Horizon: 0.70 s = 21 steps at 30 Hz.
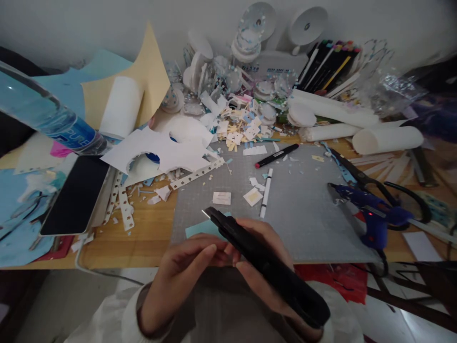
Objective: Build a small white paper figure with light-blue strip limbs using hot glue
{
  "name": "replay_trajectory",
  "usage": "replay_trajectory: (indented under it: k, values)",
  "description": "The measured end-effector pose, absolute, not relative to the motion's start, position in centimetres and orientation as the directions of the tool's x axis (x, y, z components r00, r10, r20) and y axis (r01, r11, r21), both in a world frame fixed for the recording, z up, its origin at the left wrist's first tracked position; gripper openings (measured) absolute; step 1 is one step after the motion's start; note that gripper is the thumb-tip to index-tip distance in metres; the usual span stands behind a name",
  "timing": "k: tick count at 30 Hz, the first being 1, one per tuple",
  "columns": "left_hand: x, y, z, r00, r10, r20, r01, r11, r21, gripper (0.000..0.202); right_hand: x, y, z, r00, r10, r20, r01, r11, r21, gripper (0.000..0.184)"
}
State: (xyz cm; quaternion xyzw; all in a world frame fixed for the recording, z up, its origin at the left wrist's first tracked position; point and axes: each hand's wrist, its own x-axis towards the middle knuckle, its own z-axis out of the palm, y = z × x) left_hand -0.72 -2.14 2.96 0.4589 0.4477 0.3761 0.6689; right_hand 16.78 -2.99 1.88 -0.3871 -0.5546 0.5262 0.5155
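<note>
Well, the right hand (272, 237) is closed around a black utility knife (264, 262), its blade (206, 213) bared and aimed forward and to the left, while its butt end leans back toward the person's body. The left hand (183, 269) sits just beside it, fingers gathered close to the knife; whether they pinch anything I can't tell. One light blue piece of paper (198, 231) lies flat on the gray mat (310, 200), partly hidden behind the left hand, under the blade end. A little farther out I count two small paper pieces (222, 198), one white pen (266, 193) and one black marker (278, 155), all on the mat. Off to the right come one blue glue gun (378, 216), with a red light on it, and one pair of scissors (360, 178); to the left, one dark-screened phone (76, 195) and one water bottle (64, 126). The mat's near edge runs close along the tabletop (150, 240) edge, and both wrists are on the person's side of it. A broad gray stretch spreads between the white pen and the glue gun, but at the back a heap of paper scraps (243, 124) crowds the mat's far edge, and a cut-out white sheet (182, 150) overhangs its left corner.
</note>
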Motion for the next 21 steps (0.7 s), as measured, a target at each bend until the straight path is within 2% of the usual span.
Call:
replay_trajectory:
  k: [3, 5, 8, 12, 14, 18, 21]
  values:
    - [-0.6, -2.2, 3.1, 0.285, 0.954, -0.095, 0.077, 0.076, 0.994, 0.018, 16.7, -2.8, 1.8, -0.142, 0.976, 0.166, -0.065, 0.159, -0.985, 0.049]
    - [-0.7, -2.4, 3.1, 0.276, 0.961, 0.010, 0.203, -0.069, 0.977, 0.020, 16.8, -2.8, 1.7, -0.121, 0.980, 0.157, 0.003, 0.159, -0.987, 0.046]
    - [-0.9, -2.9, 3.4, 0.270, 0.949, 0.163, 0.337, -0.252, 0.907, 0.023, 16.8, -2.6, 1.5, -0.099, 0.983, 0.153, 0.151, 0.167, -0.974, 0.043]
    - [-0.5, -3.0, 5.0, 0.254, 0.864, 0.436, 0.433, -0.504, 0.747, 0.028, 16.3, -2.0, 1.6, -0.128, 0.973, 0.190, 0.329, 0.223, -0.918, 0.043]
    - [0.0, -2.8, 5.9, 0.270, 0.840, 0.472, 0.478, -0.542, 0.691, 0.027, 16.1, -1.6, 1.8, -0.158, 0.962, 0.222, 0.367, 0.266, -0.892, 0.044]
    - [1.2, -2.4, 6.7, 0.342, 0.840, 0.421, 0.587, -0.541, 0.603, 0.030, 16.0, -0.7, 2.1, -0.242, 0.940, 0.239, 0.503, 0.332, -0.798, 0.050]
    - [1.5, -2.6, 7.0, 0.350, 0.843, 0.409, 0.569, -0.538, 0.622, 0.031, 16.1, -0.2, 2.4, -0.244, 0.933, 0.264, 0.624, 0.359, -0.694, 0.048]
